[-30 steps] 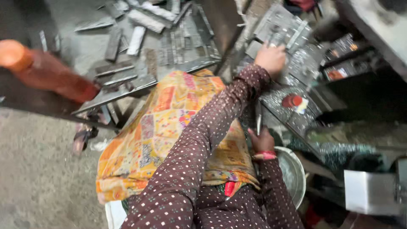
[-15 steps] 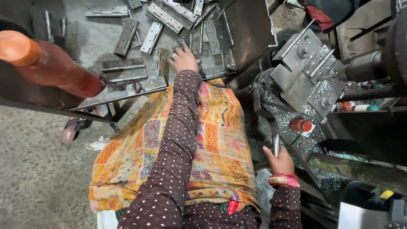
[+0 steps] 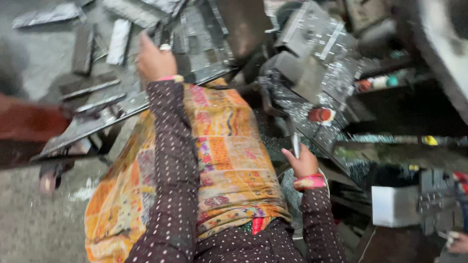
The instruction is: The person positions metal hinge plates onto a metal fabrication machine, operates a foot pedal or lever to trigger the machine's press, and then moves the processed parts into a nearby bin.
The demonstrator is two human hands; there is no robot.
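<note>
My left hand (image 3: 154,61) reaches forward over a pile of flat grey metal pieces (image 3: 119,41) on a tray; its fingers are spread and nothing is in it. It wears a ring and a pink bangle. My right hand (image 3: 303,162) is low by my lap, closed round a thin silvery metal rod (image 3: 296,144) that points up. Both sleeves are dark brown with white dots. An orange and yellow patterned cloth (image 3: 219,156) covers my lap between the arms.
A grey metal machine block (image 3: 317,53) covered in shiny swarf stands ahead at right, with a small red and white cap (image 3: 320,115) on its bed. An orange-red bar (image 3: 29,122) juts in at left. A white box (image 3: 395,205) sits at lower right. Bare concrete floor lies lower left.
My left hand swung from the machine at right over to the metal pieces at left. My right hand stayed low with the rod. The view has come closer and blurred.
</note>
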